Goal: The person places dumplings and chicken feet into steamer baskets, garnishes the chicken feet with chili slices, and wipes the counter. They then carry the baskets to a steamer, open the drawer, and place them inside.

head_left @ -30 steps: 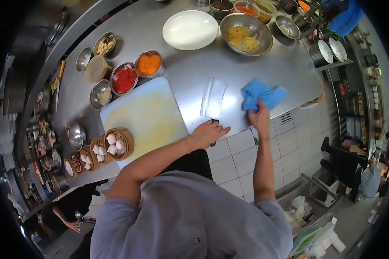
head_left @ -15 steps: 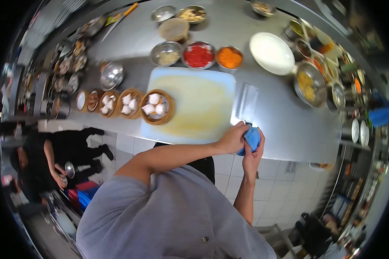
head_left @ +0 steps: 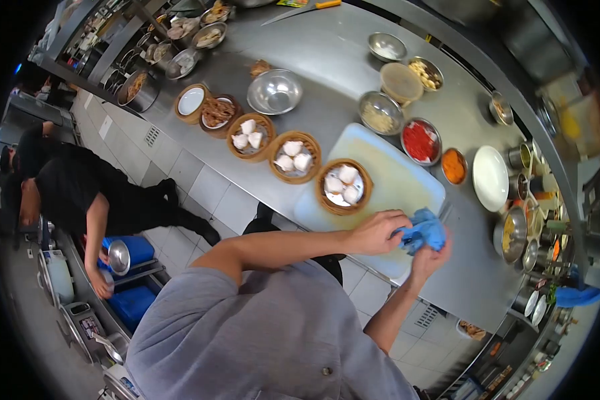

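Note:
Between my two hands, above the front edge of the steel table, is a crumpled blue cloth (head_left: 425, 231). My left hand (head_left: 380, 233) pinches its left side with bent fingers. On the other side my right hand (head_left: 431, 259), a little blurred, grips the cloth from below. Just left of them lies a white cutting board (head_left: 407, 180), partly hidden by my left hand and arm. A bamboo steamer (head_left: 327, 205) with white buns (head_left: 347, 174) stands on the board. More steamers are lined up to its left, two with white buns and one with brown pieces (head_left: 219, 113).
Behind the board are metal bowls of red pieces (head_left: 421, 141), orange pieces (head_left: 454, 166) and pale bits (head_left: 380, 115). A white oval plate (head_left: 491, 179) lies to the right. A yellow-handled knife (head_left: 307, 12) lies at the back. A person in black (head_left: 93, 190) works at the left.
My view has turned left, so the table appears slanted. The cloth looks looser and more spread between my hands. The cleaver seen by my hands before is now mostly hidden.

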`<state>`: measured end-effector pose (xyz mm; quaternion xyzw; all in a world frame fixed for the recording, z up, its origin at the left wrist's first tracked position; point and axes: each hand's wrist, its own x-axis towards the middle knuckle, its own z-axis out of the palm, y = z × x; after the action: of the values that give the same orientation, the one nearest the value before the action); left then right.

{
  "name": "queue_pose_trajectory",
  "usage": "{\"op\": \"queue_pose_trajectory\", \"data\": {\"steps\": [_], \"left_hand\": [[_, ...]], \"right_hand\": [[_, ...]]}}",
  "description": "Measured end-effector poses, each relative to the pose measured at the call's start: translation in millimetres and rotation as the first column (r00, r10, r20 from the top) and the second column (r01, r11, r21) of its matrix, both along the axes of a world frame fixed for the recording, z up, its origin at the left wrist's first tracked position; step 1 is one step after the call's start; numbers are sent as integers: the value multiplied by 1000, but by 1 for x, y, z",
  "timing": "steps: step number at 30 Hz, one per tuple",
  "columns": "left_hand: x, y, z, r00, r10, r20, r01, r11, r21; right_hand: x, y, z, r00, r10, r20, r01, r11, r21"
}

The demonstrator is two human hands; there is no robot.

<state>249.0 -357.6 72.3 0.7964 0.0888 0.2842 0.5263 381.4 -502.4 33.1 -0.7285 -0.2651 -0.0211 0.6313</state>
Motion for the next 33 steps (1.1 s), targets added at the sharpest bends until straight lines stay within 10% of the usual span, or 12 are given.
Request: {"op": "queue_pose_trajectory", "data": {"steps": [7,10,12,19,25,27,30,33], "left_hand": [[-151,238,-10,978,203,52,-195,973,-126],[-190,369,-7,874,484,-52,-472,869,149],[-203,447,-23,832,535,-149,-417,779,469],[-174,555,-64,855,220,-470,205,688,696],[-127,589,-81,716,13,-698,488,705,514],[-119,596,-66,506,23,-862,578,732,360],[-127,608,-80,562,-213,-799,348,938,-6],[-134,637,-86,557,-38,-829,330,927,180]], "right_hand": [[-21,60,16,956,-293,8,292,951,-104],[-46,81,15,915,-399,62,401,916,-25],[-77,89,17,886,-464,7,463,885,52],[-151,60,15,802,-596,-35,594,803,-44],[-194,27,31,690,-724,-19,715,685,-141],[-199,8,28,659,-752,-11,738,650,-181],[-201,-14,27,610,-792,7,778,597,-199],[-188,-37,24,626,-778,-55,766,627,-146]]}}
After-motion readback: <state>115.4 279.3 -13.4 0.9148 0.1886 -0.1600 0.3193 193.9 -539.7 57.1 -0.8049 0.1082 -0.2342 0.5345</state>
